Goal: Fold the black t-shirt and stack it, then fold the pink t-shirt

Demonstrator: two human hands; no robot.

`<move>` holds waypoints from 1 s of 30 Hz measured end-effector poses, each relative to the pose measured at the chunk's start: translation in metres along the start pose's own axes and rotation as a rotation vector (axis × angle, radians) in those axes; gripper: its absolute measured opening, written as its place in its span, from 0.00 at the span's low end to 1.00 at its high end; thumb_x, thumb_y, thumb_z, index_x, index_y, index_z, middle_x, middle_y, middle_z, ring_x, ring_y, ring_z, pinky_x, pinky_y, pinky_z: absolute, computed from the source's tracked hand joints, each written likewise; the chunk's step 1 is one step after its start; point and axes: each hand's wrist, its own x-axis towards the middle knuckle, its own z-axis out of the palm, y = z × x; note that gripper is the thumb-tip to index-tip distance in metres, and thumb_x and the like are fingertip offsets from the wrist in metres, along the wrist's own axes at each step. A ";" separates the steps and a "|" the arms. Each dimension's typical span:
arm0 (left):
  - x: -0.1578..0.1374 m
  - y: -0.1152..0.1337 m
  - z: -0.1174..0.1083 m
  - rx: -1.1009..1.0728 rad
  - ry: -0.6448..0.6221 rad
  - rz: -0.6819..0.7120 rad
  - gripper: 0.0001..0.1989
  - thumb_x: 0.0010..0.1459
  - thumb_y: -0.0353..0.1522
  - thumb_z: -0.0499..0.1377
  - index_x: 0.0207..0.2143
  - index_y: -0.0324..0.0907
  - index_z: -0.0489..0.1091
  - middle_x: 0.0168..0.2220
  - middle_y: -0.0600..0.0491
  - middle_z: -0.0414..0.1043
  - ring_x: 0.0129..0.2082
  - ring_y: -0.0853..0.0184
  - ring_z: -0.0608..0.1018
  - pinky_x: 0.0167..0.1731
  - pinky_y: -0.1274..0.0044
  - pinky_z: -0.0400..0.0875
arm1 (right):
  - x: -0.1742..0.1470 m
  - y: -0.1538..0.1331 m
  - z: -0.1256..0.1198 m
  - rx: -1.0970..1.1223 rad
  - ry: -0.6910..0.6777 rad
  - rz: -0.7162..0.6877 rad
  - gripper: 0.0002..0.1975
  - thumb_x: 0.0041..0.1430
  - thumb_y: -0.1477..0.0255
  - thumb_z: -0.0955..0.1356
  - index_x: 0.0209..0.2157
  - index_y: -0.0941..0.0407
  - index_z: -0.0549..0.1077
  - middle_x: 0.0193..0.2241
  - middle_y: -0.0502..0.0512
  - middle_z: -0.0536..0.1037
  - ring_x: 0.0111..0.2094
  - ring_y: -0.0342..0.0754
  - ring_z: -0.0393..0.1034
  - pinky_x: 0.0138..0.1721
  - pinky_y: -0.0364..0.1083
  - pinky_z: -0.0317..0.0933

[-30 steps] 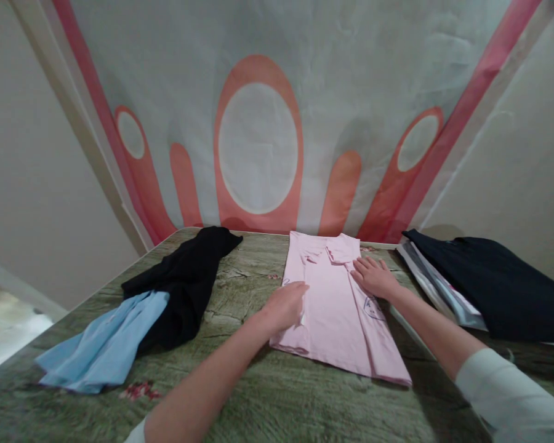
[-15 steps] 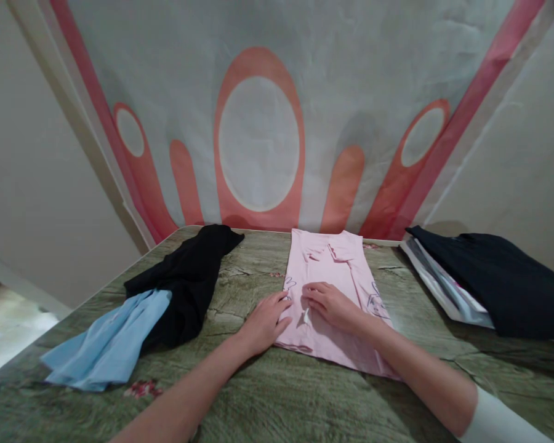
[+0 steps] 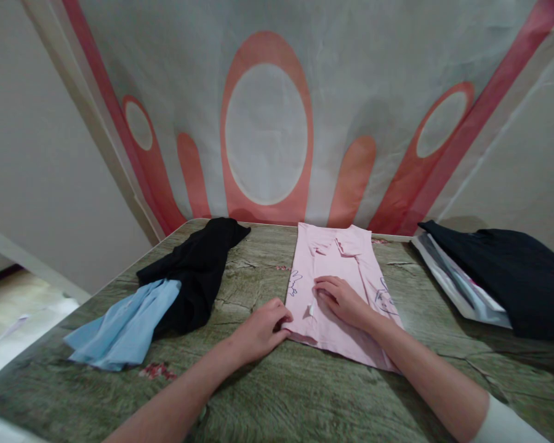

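A pink shirt (image 3: 335, 338) with line drawings on its sides lies folded lengthwise in front of me, its sleeves turned inward near the far end. At its near left corner, my left hand (image 3: 262, 326) has thumb and fingertips closed on the hem. My right hand (image 3: 344, 300) rests palm down on the middle of the shirt, fingers stretched out and holding nothing. Just left of the right hand, a small white tag (image 3: 310, 309) shows on the pink cloth.
On the left of the wood-patterned table (image 3: 249, 394) lie a crumpled black garment (image 3: 198, 271) and a light blue garment (image 3: 124, 326). A stack of folded clothes (image 3: 493, 277), black on top, sits at the right. Behind the table stands a wall with a printed sheet (image 3: 341, 74).
My left hand has slid down toward me to the shirt's near left corner and its fingers have closed there. My right hand stays on the cloth. The view has shifted slightly.
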 end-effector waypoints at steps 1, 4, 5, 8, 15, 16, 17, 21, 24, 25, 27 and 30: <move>0.000 0.001 -0.001 -0.009 0.007 0.006 0.08 0.52 0.25 0.55 0.36 0.41 0.67 0.35 0.53 0.62 0.34 0.68 0.67 0.35 0.79 0.63 | 0.000 0.001 0.000 0.002 0.000 -0.003 0.12 0.58 0.76 0.61 0.42 0.54 0.72 0.45 0.57 0.72 0.46 0.50 0.65 0.47 0.52 0.59; -0.003 0.003 -0.004 -0.037 0.020 0.013 0.09 0.53 0.24 0.53 0.36 0.40 0.67 0.36 0.53 0.62 0.35 0.69 0.67 0.35 0.79 0.63 | -0.001 0.003 0.001 0.006 -0.002 -0.005 0.12 0.58 0.76 0.62 0.42 0.54 0.71 0.45 0.58 0.72 0.46 0.51 0.65 0.47 0.53 0.59; -0.004 0.004 -0.005 -0.045 0.017 0.012 0.09 0.52 0.23 0.53 0.36 0.40 0.67 0.36 0.53 0.62 0.34 0.69 0.67 0.35 0.79 0.63 | 0.000 0.003 0.001 0.009 0.000 -0.004 0.11 0.58 0.76 0.62 0.41 0.54 0.71 0.45 0.58 0.72 0.46 0.51 0.65 0.47 0.53 0.59; -0.005 0.003 -0.002 -0.059 0.017 0.004 0.10 0.50 0.22 0.53 0.36 0.40 0.67 0.36 0.53 0.62 0.33 0.69 0.67 0.34 0.79 0.63 | 0.000 0.004 0.001 0.024 0.007 -0.001 0.11 0.56 0.78 0.62 0.40 0.55 0.71 0.44 0.58 0.72 0.45 0.50 0.65 0.46 0.52 0.60; -0.003 0.001 0.012 -0.060 0.104 -0.007 0.14 0.47 0.19 0.51 0.35 0.40 0.66 0.36 0.53 0.61 0.35 0.69 0.68 0.35 0.79 0.63 | -0.002 -0.002 -0.006 0.027 0.004 -0.059 0.11 0.54 0.79 0.63 0.39 0.55 0.70 0.44 0.59 0.71 0.45 0.51 0.65 0.46 0.53 0.61; -0.003 0.001 0.013 -0.057 0.107 -0.003 0.14 0.46 0.19 0.50 0.35 0.40 0.66 0.36 0.52 0.61 0.37 0.68 0.68 0.37 0.79 0.63 | -0.003 -0.005 -0.008 0.025 -0.009 -0.083 0.13 0.53 0.80 0.63 0.41 0.55 0.70 0.45 0.59 0.71 0.46 0.51 0.65 0.46 0.53 0.61; -0.003 0.002 0.014 -0.056 0.107 -0.001 0.15 0.46 0.19 0.50 0.36 0.40 0.66 0.37 0.52 0.61 0.38 0.68 0.67 0.38 0.78 0.63 | -0.003 -0.009 -0.009 0.026 -0.026 -0.107 0.15 0.53 0.80 0.63 0.43 0.55 0.69 0.45 0.59 0.71 0.46 0.51 0.64 0.46 0.52 0.61; -0.004 0.003 0.014 -0.059 0.092 -0.006 0.15 0.47 0.19 0.51 0.37 0.41 0.65 0.38 0.52 0.61 0.39 0.67 0.67 0.40 0.77 0.64 | -0.004 -0.022 -0.011 0.067 -0.088 -0.184 0.20 0.52 0.81 0.62 0.47 0.54 0.68 0.46 0.58 0.71 0.46 0.49 0.65 0.45 0.51 0.62; -0.003 0.003 0.011 -0.055 0.091 -0.007 0.13 0.49 0.20 0.51 0.37 0.41 0.65 0.38 0.52 0.61 0.37 0.68 0.68 0.39 0.77 0.64 | -0.003 -0.026 -0.010 0.120 -0.129 -0.209 0.18 0.54 0.81 0.62 0.44 0.53 0.70 0.44 0.57 0.71 0.45 0.48 0.66 0.44 0.49 0.63; -0.003 0.003 0.010 -0.051 0.093 -0.006 0.12 0.50 0.21 0.51 0.37 0.41 0.65 0.37 0.52 0.61 0.37 0.68 0.68 0.39 0.77 0.64 | -0.003 -0.026 -0.010 0.135 -0.140 -0.213 0.17 0.54 0.82 0.62 0.43 0.53 0.71 0.44 0.57 0.72 0.44 0.48 0.66 0.44 0.48 0.63; -0.003 0.004 0.008 -0.039 0.096 -0.004 0.12 0.51 0.21 0.51 0.36 0.41 0.65 0.37 0.52 0.62 0.37 0.68 0.68 0.38 0.77 0.64 | -0.003 -0.024 -0.009 0.161 -0.141 -0.212 0.15 0.53 0.82 0.62 0.39 0.53 0.72 0.42 0.56 0.72 0.44 0.47 0.67 0.44 0.48 0.63; -0.004 0.006 0.007 -0.013 0.094 0.003 0.12 0.50 0.20 0.50 0.35 0.41 0.65 0.37 0.52 0.62 0.37 0.68 0.67 0.38 0.77 0.63 | -0.003 -0.021 -0.007 0.193 -0.116 -0.203 0.15 0.52 0.83 0.62 0.37 0.53 0.72 0.40 0.55 0.73 0.43 0.46 0.68 0.43 0.47 0.63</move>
